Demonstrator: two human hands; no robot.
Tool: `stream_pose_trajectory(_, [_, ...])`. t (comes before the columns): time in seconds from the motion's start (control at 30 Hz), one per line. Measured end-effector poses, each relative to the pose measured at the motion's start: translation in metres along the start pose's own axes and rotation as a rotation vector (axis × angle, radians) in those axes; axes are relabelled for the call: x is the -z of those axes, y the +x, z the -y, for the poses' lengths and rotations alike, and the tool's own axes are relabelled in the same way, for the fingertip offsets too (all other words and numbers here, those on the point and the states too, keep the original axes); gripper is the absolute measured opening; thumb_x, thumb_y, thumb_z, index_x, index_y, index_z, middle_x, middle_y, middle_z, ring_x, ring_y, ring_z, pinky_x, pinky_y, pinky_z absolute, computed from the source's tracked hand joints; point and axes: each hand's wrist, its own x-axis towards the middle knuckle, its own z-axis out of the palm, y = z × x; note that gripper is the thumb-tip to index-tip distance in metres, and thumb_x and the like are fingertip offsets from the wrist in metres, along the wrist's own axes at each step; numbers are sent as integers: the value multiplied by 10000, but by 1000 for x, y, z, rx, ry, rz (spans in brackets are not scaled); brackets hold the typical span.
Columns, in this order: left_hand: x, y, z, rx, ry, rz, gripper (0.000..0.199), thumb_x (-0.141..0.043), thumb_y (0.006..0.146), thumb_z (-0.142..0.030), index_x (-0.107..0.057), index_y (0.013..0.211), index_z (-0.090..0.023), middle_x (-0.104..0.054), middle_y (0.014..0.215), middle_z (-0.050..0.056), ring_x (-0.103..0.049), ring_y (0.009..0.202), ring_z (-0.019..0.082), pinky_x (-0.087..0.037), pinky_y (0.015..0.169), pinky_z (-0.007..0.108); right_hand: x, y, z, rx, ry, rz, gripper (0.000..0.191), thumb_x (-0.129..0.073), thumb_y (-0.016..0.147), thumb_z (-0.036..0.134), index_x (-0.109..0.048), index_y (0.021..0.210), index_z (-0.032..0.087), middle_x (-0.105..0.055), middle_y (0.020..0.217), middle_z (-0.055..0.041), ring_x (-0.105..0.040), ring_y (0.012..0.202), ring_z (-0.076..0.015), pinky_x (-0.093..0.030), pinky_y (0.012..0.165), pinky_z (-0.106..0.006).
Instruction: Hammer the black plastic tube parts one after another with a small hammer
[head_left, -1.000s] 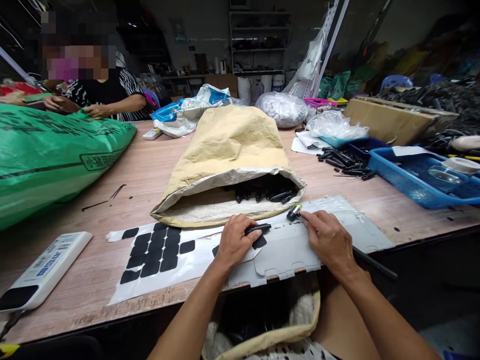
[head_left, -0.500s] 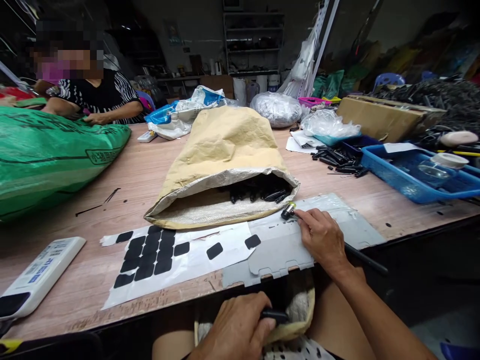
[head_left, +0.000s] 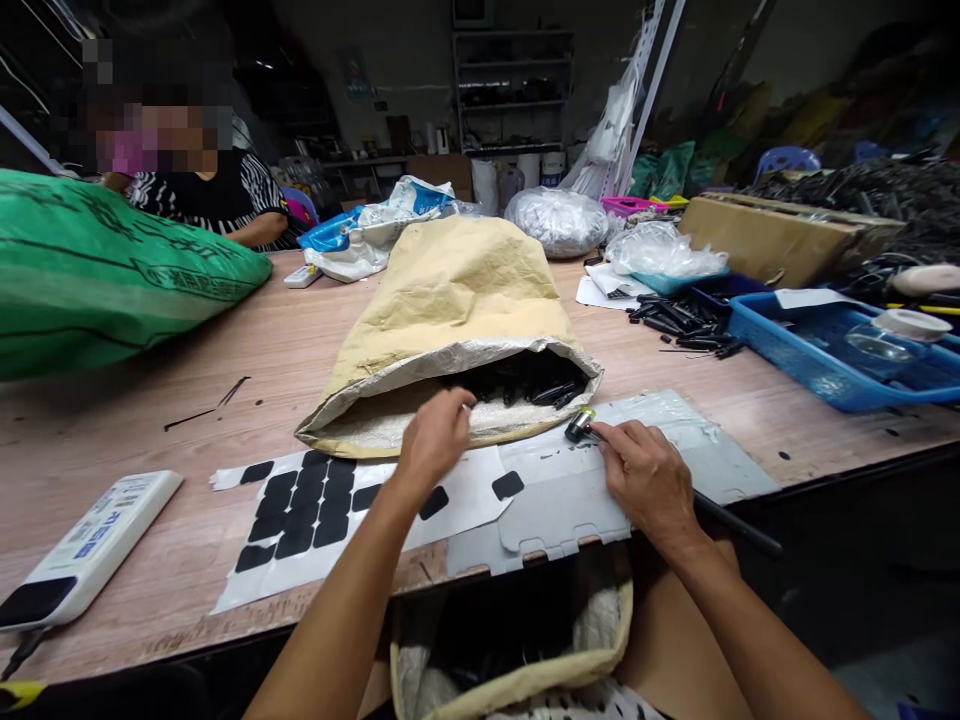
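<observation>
My right hand point(head_left: 649, 475) is closed around the dark handle of a small mallet point(head_left: 580, 424). Its head has a black end, a silver middle and a yellow-green end, and lies over a grey board point(head_left: 675, 440). At the mouth of a tan sack point(head_left: 465, 270) is my left hand point(head_left: 435, 435), its fingers curled, partly hidden and blurred. Whether it holds anything cannot be made out. Black tube-like parts point(head_left: 551, 380) lie inside the sack. Below the table edge, a second tan sack point(head_left: 525, 685) stands open between my legs, its inside dark.
A white sheet with black rounded-square stickers point(head_left: 304, 505) lies by the front edge. To the left are a white power bank-like box point(head_left: 94, 545) and a green sack point(head_left: 112, 270), with a person behind it. A blue tray point(head_left: 832, 360) and loose black parts point(head_left: 675, 320) stand right.
My left hand has moved from the lap sack up to the table sack's mouth; the black part it held no longer shows. The green sack has shifted. My right hand keeps the mallet in place.
</observation>
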Motion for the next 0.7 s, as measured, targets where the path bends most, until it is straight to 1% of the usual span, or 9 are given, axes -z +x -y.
stream_pose_trajectory(0.03, [-3,22,9,5,82,-53,335,-465,963,-177,-688,1199,-257,-679,1075,62,-646,992,228,-466,787,310,0,0,0,0,4,2,290,-568,939,177,-705,1186,243,-660,900,-30,-532,862,-213,-396,782,-342])
stream_pose_trajectory(0.1, [-9,53,25,-23,203,-29,420,-485,915,-101,-682,1236,-287,-629,1131,65,-631,1047,239,-469,787,313,1,0,0,-1,9,13,296,-561,940,169,-701,1190,242,-660,903,-30,-535,865,-211,-398,787,-340])
stream_pose_trajectory(0.17, [-13,67,34,-66,288,9,437,-511,898,-93,-686,1230,-317,-594,1132,61,-618,1062,244,-473,768,309,1,0,0,-2,12,23,298,-556,940,165,-698,1191,242,-661,910,-30,-539,871,-210,-400,792,-339])
stream_pose_trajectory(0.23, [-13,68,37,-111,357,18,402,-539,901,-121,-692,1207,-333,-571,1112,58,-605,1059,245,-474,754,305,1,0,0,-4,8,26,301,-557,939,166,-697,1195,242,-662,915,-31,-539,876,-211,-400,795,-340])
stream_pose_trajectory(0.4, [-5,54,35,-253,506,69,335,-598,874,-147,-716,1123,-337,-555,1129,61,-591,1043,246,-467,751,316,-1,0,-1,-5,-2,17,300,-570,934,179,-700,1195,246,-661,908,-32,-531,865,-212,-399,791,-340])
stream_pose_trajectory(0.47, [-4,52,34,-276,534,92,310,-592,871,-144,-734,1074,-330,-570,1142,60,-595,1039,247,-465,746,317,-1,0,-1,-5,-2,13,294,-572,936,184,-702,1192,245,-660,902,-30,-530,864,-212,-399,793,-340])
stream_pose_trajectory(0.6, [-6,53,31,-225,380,61,390,-593,872,-163,-688,1222,-308,-626,1217,50,-613,1091,237,-479,782,302,0,0,-1,-6,-6,16,299,-563,939,180,-699,1197,244,-661,904,-29,-524,862,-214,-399,792,-344])
stream_pose_trajectory(0.63, [-7,54,30,-202,317,45,376,-615,876,-215,-682,1240,-279,-650,1204,55,-622,1084,240,-482,796,303,0,0,0,-7,-6,18,301,-561,938,178,-698,1198,245,-662,907,-30,-524,863,-215,-398,792,-345])
stream_pose_trajectory(0.7, [-8,56,28,-164,194,68,301,-614,902,-341,-726,1156,-226,-712,1070,59,-651,992,236,-485,789,301,0,0,0,-10,-6,22,306,-558,936,174,-697,1199,246,-663,910,-31,-523,863,-214,-396,793,-345])
